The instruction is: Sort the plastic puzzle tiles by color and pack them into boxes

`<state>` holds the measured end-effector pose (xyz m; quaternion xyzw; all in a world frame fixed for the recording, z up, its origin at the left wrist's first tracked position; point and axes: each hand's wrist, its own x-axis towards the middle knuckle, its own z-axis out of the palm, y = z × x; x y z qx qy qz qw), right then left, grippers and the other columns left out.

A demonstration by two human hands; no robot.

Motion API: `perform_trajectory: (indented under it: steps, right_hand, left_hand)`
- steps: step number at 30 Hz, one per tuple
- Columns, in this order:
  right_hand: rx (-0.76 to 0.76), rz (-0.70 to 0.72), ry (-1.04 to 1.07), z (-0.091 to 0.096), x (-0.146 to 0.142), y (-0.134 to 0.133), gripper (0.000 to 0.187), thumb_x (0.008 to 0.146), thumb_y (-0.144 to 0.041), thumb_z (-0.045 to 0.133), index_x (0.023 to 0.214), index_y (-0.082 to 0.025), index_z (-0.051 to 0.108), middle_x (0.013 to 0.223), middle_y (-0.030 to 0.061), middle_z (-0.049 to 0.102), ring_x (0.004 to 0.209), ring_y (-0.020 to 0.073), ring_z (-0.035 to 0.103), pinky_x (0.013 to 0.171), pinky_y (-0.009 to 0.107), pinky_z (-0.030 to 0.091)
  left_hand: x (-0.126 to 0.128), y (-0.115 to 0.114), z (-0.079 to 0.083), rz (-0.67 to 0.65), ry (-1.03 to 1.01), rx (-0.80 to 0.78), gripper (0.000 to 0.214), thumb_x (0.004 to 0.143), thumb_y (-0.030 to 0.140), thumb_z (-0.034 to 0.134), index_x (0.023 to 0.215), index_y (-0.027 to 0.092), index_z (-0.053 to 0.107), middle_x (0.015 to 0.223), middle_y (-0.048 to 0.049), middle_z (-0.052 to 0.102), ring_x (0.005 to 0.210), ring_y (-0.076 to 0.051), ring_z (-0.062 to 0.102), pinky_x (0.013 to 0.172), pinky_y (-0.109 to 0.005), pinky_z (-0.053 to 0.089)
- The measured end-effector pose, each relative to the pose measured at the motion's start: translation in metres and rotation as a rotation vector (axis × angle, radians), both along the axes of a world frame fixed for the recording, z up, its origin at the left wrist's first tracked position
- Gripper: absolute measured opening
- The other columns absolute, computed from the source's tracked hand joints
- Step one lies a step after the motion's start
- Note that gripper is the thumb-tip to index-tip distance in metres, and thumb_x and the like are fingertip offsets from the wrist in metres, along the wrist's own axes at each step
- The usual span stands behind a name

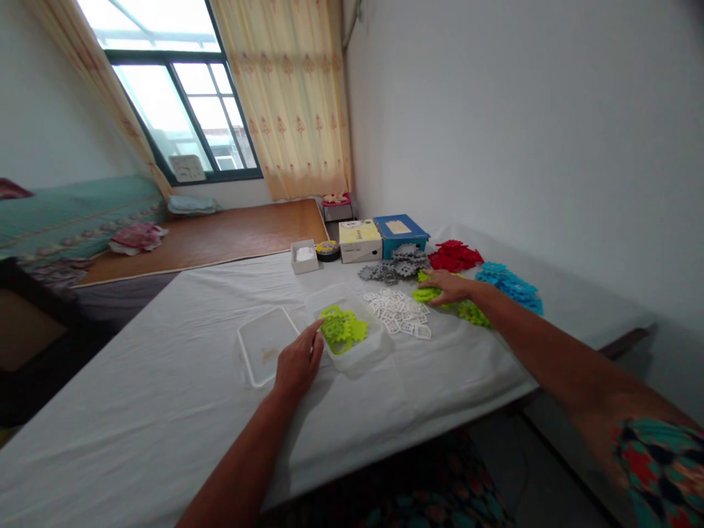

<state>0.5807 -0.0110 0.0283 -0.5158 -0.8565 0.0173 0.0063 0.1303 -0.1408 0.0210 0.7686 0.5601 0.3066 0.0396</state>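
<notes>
My left hand [300,359] is at the left side of a clear plastic container [357,361], its fingers closed on the rim. Lime-green plastic pieces [344,328], with notched edges, lie inside the container. To the right, my right hand [449,287] reaches over a pile of the same green pieces [474,314], its fingers around some at the pile's left end; its fingertips are partly hidden. Between the container and that pile lie flat white lattice pieces [399,312]. A clear lid [269,345] rests left of the container, beside my left hand.
Grey pieces [404,262], red pieces [455,255] and blue pieces [509,287] are heaped behind and right. A blue box [400,233], a yellow-white box [360,242], a black round tin [328,252] and a small white box [304,258] line the back of the white-covered table [181,367].
</notes>
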Motion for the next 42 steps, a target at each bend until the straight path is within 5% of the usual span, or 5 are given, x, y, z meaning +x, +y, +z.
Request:
perform_trajectory:
  steps: [5, 14, 19, 30, 42]
  right_hand:
    - [0.106, -0.013, -0.008, -0.003, 0.000, 0.000, 0.049, 0.073, -0.035, 0.067, 0.120, -0.023, 0.063, 0.141, 0.0134, 0.046, 0.126, 0.0316, 0.047, 0.101, 0.047, 0.039]
    - [0.155, -0.087, -0.034, 0.006, -0.023, -0.010, 0.075, 0.067, -0.036, 0.072, 0.137, -0.025, 0.047, 0.139, 0.0133, 0.046, 0.117, 0.0320, 0.052, 0.096, 0.043, 0.043]
    - [0.157, -0.148, -0.077, 0.007, -0.029, -0.011, 0.066, 0.065, -0.025, 0.074, 0.128, -0.029, 0.055, 0.136, 0.0117, 0.049, 0.111, 0.0318, 0.056, 0.092, 0.042, 0.045]
    - [0.215, -0.203, 0.047, -0.001, -0.029, -0.012, 0.031, 0.083, -0.022, 0.060, 0.114, -0.025, 0.058, 0.118, 0.0093, 0.061, 0.104, 0.0238, 0.059, 0.087, 0.032, 0.044]
    - [0.401, -0.345, 0.207, 0.000, -0.006, -0.010, 0.043, 0.075, -0.011, 0.056, 0.117, -0.019, 0.053, 0.118, 0.0111, 0.064, 0.103, 0.0245, 0.062, 0.082, 0.029, 0.046]
  left_hand:
    - [-0.002, 0.002, -0.001, -0.010, 0.006, -0.006, 0.044, 0.097, 0.038, 0.031, 0.129, 0.020, 0.054, 0.113, -0.0058, 0.071, 0.088, -0.016, 0.070, 0.080, -0.027, 0.054]
    - [-0.006, 0.005, -0.001, -0.018, 0.001, 0.004, 0.043, 0.096, 0.040, 0.034, 0.128, 0.022, 0.056, 0.104, -0.0049, 0.073, 0.075, -0.016, 0.071, 0.073, -0.028, 0.056]
    - [-0.005, 0.003, 0.002, -0.006, 0.003, 0.006, 0.043, 0.095, 0.040, 0.035, 0.127, 0.023, 0.057, 0.098, -0.0036, 0.075, 0.061, -0.013, 0.068, 0.066, -0.026, 0.054]
    - [-0.006, 0.003, -0.001, -0.019, 0.016, -0.010, 0.043, 0.097, 0.039, 0.032, 0.129, 0.021, 0.055, 0.098, -0.0045, 0.074, 0.072, -0.015, 0.070, 0.073, -0.028, 0.055]
    - [-0.005, 0.004, -0.006, -0.048, 0.000, 0.019, 0.040, 0.097, 0.034, 0.034, 0.127, 0.020, 0.057, 0.113, -0.0063, 0.070, 0.088, -0.016, 0.070, 0.082, -0.028, 0.055]
